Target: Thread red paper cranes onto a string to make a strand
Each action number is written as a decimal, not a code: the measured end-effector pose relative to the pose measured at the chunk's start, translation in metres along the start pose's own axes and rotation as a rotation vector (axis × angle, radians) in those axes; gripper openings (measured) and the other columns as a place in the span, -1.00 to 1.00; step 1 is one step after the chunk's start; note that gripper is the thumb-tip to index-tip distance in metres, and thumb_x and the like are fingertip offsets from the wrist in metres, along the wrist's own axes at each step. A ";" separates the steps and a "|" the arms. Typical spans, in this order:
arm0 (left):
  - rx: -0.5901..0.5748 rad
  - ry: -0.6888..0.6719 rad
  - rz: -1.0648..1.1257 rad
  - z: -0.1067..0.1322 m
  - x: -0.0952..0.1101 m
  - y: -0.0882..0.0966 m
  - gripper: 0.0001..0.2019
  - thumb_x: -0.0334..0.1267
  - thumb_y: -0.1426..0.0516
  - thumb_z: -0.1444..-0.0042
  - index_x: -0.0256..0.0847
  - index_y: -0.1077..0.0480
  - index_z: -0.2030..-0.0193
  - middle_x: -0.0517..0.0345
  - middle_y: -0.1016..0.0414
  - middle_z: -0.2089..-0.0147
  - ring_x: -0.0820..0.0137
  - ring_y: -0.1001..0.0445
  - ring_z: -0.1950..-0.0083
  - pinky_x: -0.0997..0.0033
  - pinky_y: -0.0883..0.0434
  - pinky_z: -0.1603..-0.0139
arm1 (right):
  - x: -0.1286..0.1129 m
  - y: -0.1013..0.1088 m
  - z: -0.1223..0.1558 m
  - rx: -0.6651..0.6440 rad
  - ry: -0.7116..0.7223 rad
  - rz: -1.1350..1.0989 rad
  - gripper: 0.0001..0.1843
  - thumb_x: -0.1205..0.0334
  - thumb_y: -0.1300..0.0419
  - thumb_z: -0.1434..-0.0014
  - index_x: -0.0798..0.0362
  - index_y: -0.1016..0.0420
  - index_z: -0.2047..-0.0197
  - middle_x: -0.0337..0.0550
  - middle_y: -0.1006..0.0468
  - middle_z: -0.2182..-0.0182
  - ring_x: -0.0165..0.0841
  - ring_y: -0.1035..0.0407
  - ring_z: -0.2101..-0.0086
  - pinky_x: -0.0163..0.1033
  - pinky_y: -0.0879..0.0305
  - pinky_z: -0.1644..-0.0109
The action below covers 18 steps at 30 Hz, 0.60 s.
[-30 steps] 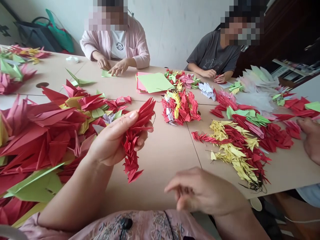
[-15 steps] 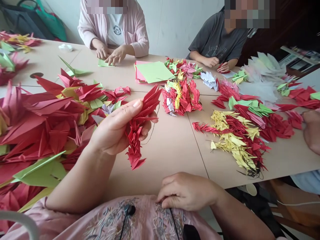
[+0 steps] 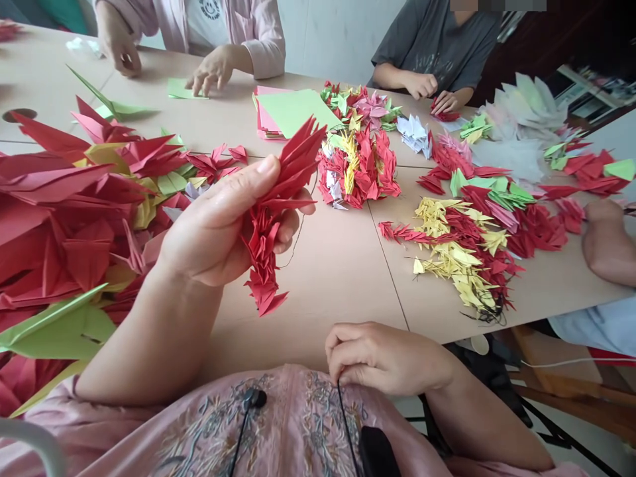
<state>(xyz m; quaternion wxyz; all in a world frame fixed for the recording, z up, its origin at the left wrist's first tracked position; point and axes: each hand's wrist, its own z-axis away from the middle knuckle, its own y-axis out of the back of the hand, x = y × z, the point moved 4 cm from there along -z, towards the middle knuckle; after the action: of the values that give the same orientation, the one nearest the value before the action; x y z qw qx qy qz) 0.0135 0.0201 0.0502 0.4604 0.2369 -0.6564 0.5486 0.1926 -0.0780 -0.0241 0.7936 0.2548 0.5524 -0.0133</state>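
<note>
My left hand (image 3: pixel 218 225) is closed round a string of stacked red paper cranes (image 3: pixel 271 218), held above the table; the stack's tail hangs down below my fingers. A thin dark thread (image 3: pixel 298 235) loops from the stack. My right hand (image 3: pixel 382 358) rests at the table's near edge against my pink top, fingers pinched on a thin black cord (image 3: pixel 345 414) that runs down my front. A large pile of big red, yellow and green folded cranes (image 3: pixel 74 212) lies just left of my left hand.
On the beige table (image 3: pixel 328 278) lie a mound of small red and yellow cranes (image 3: pixel 360 169), a strung spread of them (image 3: pixel 462 255), and a stack of green and pink sheets (image 3: pixel 288 112). Two people sit opposite, folding paper. Another person's hand (image 3: pixel 606 238) rests at the right.
My right hand has drawn back from above the table to my chest and pinched the black cord. My left hand has lifted the red crane stack a little. The camera has tilted down.
</note>
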 end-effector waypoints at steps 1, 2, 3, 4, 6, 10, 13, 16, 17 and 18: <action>0.000 -0.013 0.006 -0.001 -0.001 0.001 -0.43 -0.42 0.40 -0.32 -0.52 -0.42 0.18 0.20 -0.51 0.41 0.63 -0.47 0.56 0.66 -0.20 0.50 | 0.002 -0.001 0.001 -0.002 0.007 -0.043 -0.85 0.42 -0.17 -0.25 0.14 -0.59 0.24 -0.07 -0.54 0.22 -0.38 -0.46 0.24 -0.31 -0.37 0.11; 0.003 -0.030 0.014 -0.003 -0.003 0.001 -0.48 -0.41 0.33 -0.33 -0.48 -0.44 0.21 0.19 -0.52 0.43 0.62 -0.46 0.58 0.66 -0.22 0.54 | 0.004 -0.003 0.002 -0.007 0.013 -0.085 -0.84 0.40 -0.14 -0.27 0.14 -0.58 0.22 -0.06 -0.56 0.23 -0.38 -0.47 0.23 -0.31 -0.37 0.10; 0.006 -0.054 0.026 -0.005 -0.005 0.002 -0.55 -0.39 0.25 -0.34 -0.44 -0.45 0.25 0.17 -0.53 0.45 0.60 -0.44 0.61 0.67 -0.24 0.59 | 0.006 -0.005 0.004 -0.011 0.017 -0.120 -0.82 0.39 -0.12 -0.30 0.14 -0.57 0.20 -0.07 -0.58 0.24 -0.38 -0.48 0.22 -0.32 -0.36 0.10; 0.012 -0.076 0.040 -0.007 -0.006 0.004 -0.62 -0.38 0.16 -0.33 -0.41 -0.46 0.27 0.15 -0.54 0.47 0.58 -0.42 0.64 0.66 -0.25 0.64 | 0.008 -0.006 0.006 -0.011 0.012 -0.146 -0.81 0.38 -0.10 -0.31 0.14 -0.56 0.18 -0.08 -0.60 0.25 -0.39 -0.48 0.22 -0.33 -0.36 0.11; 0.026 -0.106 0.060 -0.009 -0.009 0.006 -0.71 -0.37 0.05 -0.30 -0.39 -0.47 0.28 0.11 -0.55 0.48 0.56 -0.37 0.67 0.63 -0.28 0.71 | 0.011 -0.008 0.010 0.004 -0.008 -0.173 -0.81 0.36 -0.09 -0.32 0.12 -0.55 0.17 -0.10 -0.62 0.26 -0.41 -0.49 0.24 -0.35 -0.35 0.13; 0.055 -0.078 0.026 -0.009 -0.013 0.007 -0.71 -0.33 0.02 -0.30 -0.35 -0.47 0.34 0.11 -0.54 0.50 0.55 -0.37 0.68 0.61 -0.30 0.72 | 0.012 -0.010 0.017 0.065 -0.014 -0.217 -0.81 0.31 -0.10 -0.33 0.13 -0.54 0.22 -0.10 -0.60 0.30 -0.42 -0.46 0.28 -0.35 -0.34 0.17; 0.070 -0.048 -0.006 -0.007 -0.013 0.006 -0.71 -0.31 0.03 -0.31 -0.32 -0.44 0.36 0.15 -0.53 0.51 0.56 -0.36 0.68 0.61 -0.30 0.71 | 0.010 -0.010 0.025 0.169 0.005 -0.365 -0.78 0.19 -0.11 -0.34 0.12 -0.51 0.26 -0.12 -0.54 0.38 -0.43 -0.44 0.35 -0.34 -0.35 0.24; 0.054 -0.063 -0.019 -0.006 -0.011 0.004 -0.70 -0.32 0.07 -0.33 -0.35 -0.43 0.32 0.15 -0.51 0.48 0.57 -0.36 0.68 0.61 -0.27 0.69 | 0.004 -0.004 0.037 0.350 0.100 -0.542 -0.80 0.15 -0.11 -0.35 0.08 -0.48 0.23 -0.15 -0.50 0.37 -0.43 -0.46 0.35 -0.33 -0.40 0.26; 0.055 -0.067 -0.025 -0.006 -0.011 0.003 -0.66 -0.32 0.12 -0.35 -0.37 -0.43 0.30 0.14 -0.50 0.47 0.58 -0.37 0.67 0.62 -0.25 0.68 | 0.000 0.000 0.042 0.420 0.140 -0.537 -0.83 0.18 -0.11 -0.36 0.05 -0.48 0.20 -0.14 -0.50 0.32 -0.42 -0.47 0.30 -0.31 -0.42 0.21; 0.054 -0.073 -0.031 -0.005 -0.011 0.003 -0.60 -0.33 0.18 -0.37 -0.40 -0.43 0.28 0.14 -0.49 0.47 0.58 -0.38 0.66 0.63 -0.24 0.66 | -0.003 0.003 0.047 0.488 0.171 -0.497 -0.86 0.22 -0.11 -0.36 0.02 -0.48 0.16 -0.13 -0.50 0.26 -0.41 -0.48 0.24 -0.28 -0.42 0.14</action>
<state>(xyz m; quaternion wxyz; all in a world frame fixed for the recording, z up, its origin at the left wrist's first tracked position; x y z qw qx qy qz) 0.0179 0.0239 0.0390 0.4382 0.2792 -0.6538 0.5501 0.2336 -0.0958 -0.0076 0.6328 0.2949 0.6425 -0.3158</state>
